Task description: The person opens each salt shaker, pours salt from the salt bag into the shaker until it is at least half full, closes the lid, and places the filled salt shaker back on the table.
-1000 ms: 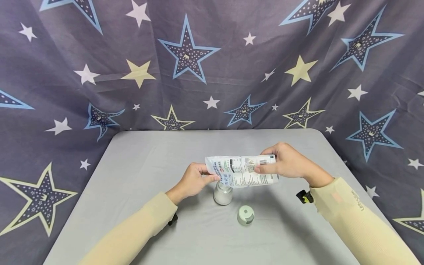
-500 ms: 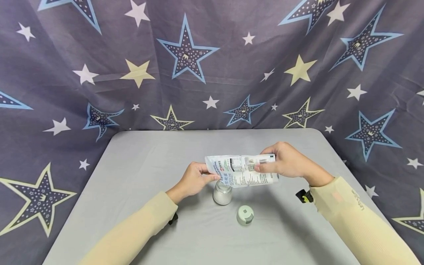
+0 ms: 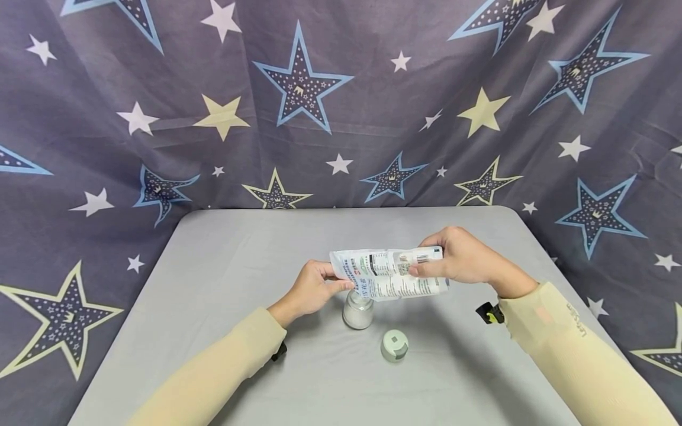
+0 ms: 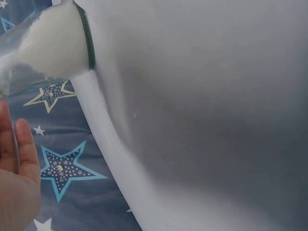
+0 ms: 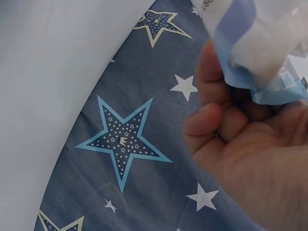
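Observation:
A printed white and light-blue salt bag is tilted nearly level over a glass jar. My left hand pinches its mouth end between thumb and fingers. From the other side, my right hand grips the rear end, thumb on the printed face; that light-blue end shows in the right wrist view as the salt bag. White grains are heaped inside the jar in the left wrist view, with a white streak near its mouth. The bag hides the jar's opening in the head view.
A pale green jar lid lies on the grey-covered table, nearer to me than the jar and slightly right of it. A dark star-patterned curtain hangs around the table's back and sides.
Almost nothing differs. The right hand and the rear end of the bag have risen very slightly. The left hand, jar and lid stay in place.

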Available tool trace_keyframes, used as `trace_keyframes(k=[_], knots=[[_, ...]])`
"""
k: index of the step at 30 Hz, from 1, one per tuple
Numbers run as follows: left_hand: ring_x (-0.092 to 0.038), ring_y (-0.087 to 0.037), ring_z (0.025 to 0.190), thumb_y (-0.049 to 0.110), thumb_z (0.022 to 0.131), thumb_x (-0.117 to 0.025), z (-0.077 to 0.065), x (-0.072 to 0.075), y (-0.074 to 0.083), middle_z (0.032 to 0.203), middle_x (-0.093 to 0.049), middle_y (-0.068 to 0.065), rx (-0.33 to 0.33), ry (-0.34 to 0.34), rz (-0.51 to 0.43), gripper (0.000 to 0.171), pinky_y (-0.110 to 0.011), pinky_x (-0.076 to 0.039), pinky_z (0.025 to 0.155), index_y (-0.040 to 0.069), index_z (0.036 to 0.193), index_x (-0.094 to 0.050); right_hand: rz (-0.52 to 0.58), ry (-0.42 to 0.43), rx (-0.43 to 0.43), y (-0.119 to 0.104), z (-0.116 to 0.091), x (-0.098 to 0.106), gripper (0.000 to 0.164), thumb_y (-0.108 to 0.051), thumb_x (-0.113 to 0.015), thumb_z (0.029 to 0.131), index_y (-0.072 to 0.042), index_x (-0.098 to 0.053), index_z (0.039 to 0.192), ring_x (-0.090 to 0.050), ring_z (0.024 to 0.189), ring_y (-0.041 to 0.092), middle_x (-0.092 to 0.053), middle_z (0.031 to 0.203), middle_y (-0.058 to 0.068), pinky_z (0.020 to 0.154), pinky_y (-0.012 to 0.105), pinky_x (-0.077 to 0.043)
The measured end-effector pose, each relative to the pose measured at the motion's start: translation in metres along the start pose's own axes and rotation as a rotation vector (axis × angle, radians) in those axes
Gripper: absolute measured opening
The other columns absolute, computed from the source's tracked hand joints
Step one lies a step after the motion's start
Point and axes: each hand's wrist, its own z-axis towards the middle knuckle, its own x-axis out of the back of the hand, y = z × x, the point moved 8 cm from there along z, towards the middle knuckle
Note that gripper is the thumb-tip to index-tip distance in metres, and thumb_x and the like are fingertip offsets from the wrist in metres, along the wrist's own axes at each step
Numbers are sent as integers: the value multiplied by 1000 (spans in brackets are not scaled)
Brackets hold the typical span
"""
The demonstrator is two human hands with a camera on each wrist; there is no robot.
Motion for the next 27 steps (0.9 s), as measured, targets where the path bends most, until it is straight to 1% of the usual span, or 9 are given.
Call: trace_keyframes(k=[4,11,15,22,27], knots=[[-74,-16,85,11,84,-85,0,-1,-2,90,-79,-4,-7,3,-8,11,-28,-58,72,6,92,-82,-7,-3,-4,1,0,0,11,-23,-86,83,-15,-79,86,-68,60,13,-73,72,-10,54,28,-53],[-74,-17,85,7,83,-85,-1,-1,-2,92,-79,-7,21,10,-33,13,-27,-58,72,4,95,-81,-33,5,14,-2,1,1,13,-25,-86,82,-16,-79,88,-68,60,12,-73,72,-11,55,28,-52],[-74,-19,87,4,83,-84,-1,-2,-2,94,-79,-9,27,14,-33,13,-28,-59,74,2,96,-81,-35,5,14,-4,2,2,14,-25,-86,82,-15,-79,88,-68,60,12,-73,72,-11,56,28,-53],[-74,-17,88,8,83,-85,-2,-1,-2,93,-79,-5,34,12,-33,13,-29,-59,75,5,96,-81,-33,7,6,-2,2,1,14,-25,-86,82,-15,-78,88,-68,59,12,-73,72,-11,55,28,-53],[-74,-19,89,10,83,-85,-1,0,-3,93,-79,-5,29,11,-32,13,-30,-59,76,7,96,-82,-33,12,14,-3,1,2,13,-25,-86,82,-15,-78,86,-68,59,12,-73,71,-11,54,28,-53]])
